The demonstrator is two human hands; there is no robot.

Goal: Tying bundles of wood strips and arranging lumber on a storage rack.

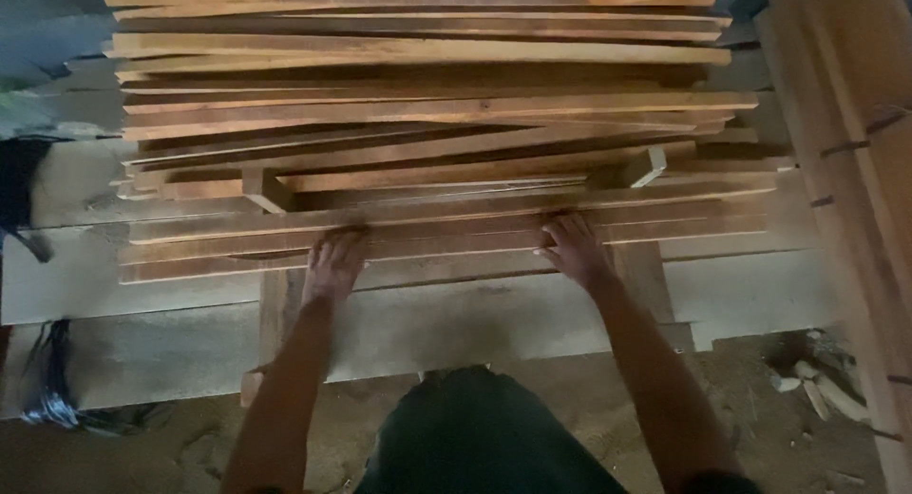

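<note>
A stack of long thin wooden slats (418, 104) lies crosswise in front of me, resting on short wooden cross blocks (266, 188). My left hand (332, 264) lies flat on the nearest slats (446, 236) at the stack's front edge, fingers spread. My right hand (575, 250) presses on the same front slats further right, fingers curled over their edge. Whether either hand actually grips a slat is hard to tell in the dim light.
Pale wide boards (494, 323) lie under the stack near my body. A tall pile of planks (845, 161) runs along the right side. Sawdust and wood scraps (812, 385) cover the ground at the lower right. A dark object (24, 195) sits at the left.
</note>
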